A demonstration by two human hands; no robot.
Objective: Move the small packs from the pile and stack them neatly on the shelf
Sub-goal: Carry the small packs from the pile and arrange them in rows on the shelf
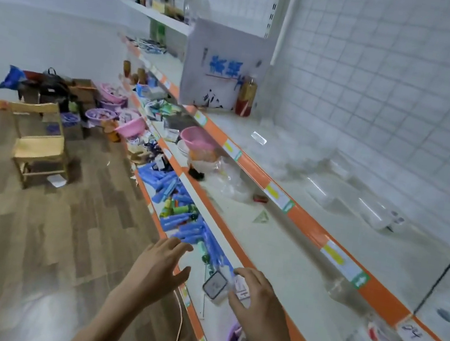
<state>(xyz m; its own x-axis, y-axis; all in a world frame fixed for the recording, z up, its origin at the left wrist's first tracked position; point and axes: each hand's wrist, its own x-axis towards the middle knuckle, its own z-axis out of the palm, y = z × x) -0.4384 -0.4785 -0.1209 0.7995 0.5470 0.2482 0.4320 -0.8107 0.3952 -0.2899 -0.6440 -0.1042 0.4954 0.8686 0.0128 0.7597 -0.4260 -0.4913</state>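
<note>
Packs (179,216), blue with a few green ones, lie in a loose pile on the lowest shelf (198,270), past our hands. Our right hand (257,302) curls its fingers round a small white pack (240,288) over that shelf, just beside a square clear-lidded box (215,285). Our left hand (160,265) hovers with fingers spread, holding nothing. Farther along stand a pink basin (195,137) and a wooden chair (38,141).
</note>
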